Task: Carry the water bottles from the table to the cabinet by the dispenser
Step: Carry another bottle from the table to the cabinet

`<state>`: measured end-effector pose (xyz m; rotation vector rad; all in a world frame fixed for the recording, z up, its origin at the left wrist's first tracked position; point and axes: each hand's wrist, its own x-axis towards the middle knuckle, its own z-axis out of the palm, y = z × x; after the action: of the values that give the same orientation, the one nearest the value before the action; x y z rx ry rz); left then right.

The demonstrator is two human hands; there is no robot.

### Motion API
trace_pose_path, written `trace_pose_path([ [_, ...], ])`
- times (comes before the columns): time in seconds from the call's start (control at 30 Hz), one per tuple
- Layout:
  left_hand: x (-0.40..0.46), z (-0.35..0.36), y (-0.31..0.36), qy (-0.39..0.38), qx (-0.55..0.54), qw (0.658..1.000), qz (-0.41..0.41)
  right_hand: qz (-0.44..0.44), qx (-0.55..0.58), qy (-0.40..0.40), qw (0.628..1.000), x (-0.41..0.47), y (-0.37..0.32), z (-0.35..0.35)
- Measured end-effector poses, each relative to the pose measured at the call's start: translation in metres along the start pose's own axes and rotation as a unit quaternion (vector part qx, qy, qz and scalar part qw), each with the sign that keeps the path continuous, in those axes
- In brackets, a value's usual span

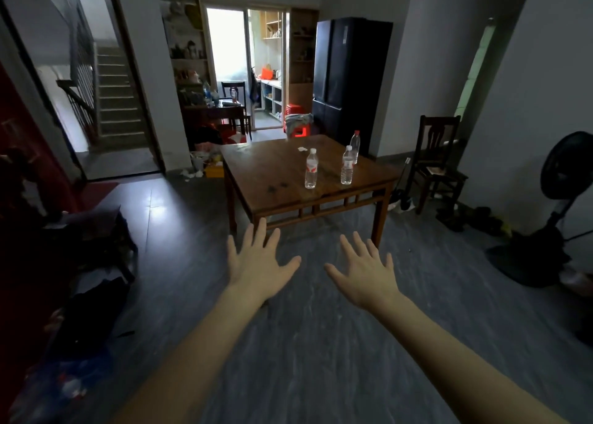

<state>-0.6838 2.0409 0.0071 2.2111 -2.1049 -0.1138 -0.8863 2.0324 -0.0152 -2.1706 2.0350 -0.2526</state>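
Note:
Three clear plastic water bottles stand upright on a square wooden table (pixel 272 179) ahead of me. One white-capped bottle (pixel 311 169) is near the middle, a second white-capped bottle (pixel 347 165) is to its right, and a red-capped bottle (pixel 355 145) stands behind that one. My left hand (pixel 258 261) and my right hand (pixel 364 271) are stretched out in front of me over the floor, palms down, fingers spread, holding nothing. Both hands are well short of the table. No cabinet or dispenser is clearly visible.
A dark wooden chair (pixel 436 163) stands right of the table, with a standing fan (pixel 558 205) at the far right. A black fridge (pixel 349 77) is behind the table. Cluttered furniture (pixel 96 231) lines the left. A stairway (pixel 115 96) opens at the back left.

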Motion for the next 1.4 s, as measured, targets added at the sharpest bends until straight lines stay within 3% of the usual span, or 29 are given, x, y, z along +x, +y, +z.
trace_pose_path([
  [0.37, 0.196, 0.011, 0.033, -0.016, -0.002, 1.000, -0.003, -0.015, 0.001, -0.006, 1.000, 0.192, 0.038, -0.005],
  [0.63, 0.363, 0.021, 0.013, -0.017, -0.012, 1.000, -0.011, 0.009, 0.006, -0.037, 0.999, 0.351, 0.041, 0.023],
  [0.87, 0.513, 0.010, 0.007, -0.026, -0.023, 0.999, 0.007, 0.008, 0.002, -0.003, 1.000, 0.505, 0.029, 0.011],
  [1.2, 0.667, 0.043, 0.024, -0.083, -0.015, 0.996, 0.021, 0.047, 0.011, -0.064, 0.997, 0.656, 0.060, 0.041],
  [1.4, 0.765, 0.059, 0.054, -0.076, -0.007, 0.997, 0.008, 0.034, 0.033, -0.075, 0.996, 0.760, 0.095, 0.054],
])
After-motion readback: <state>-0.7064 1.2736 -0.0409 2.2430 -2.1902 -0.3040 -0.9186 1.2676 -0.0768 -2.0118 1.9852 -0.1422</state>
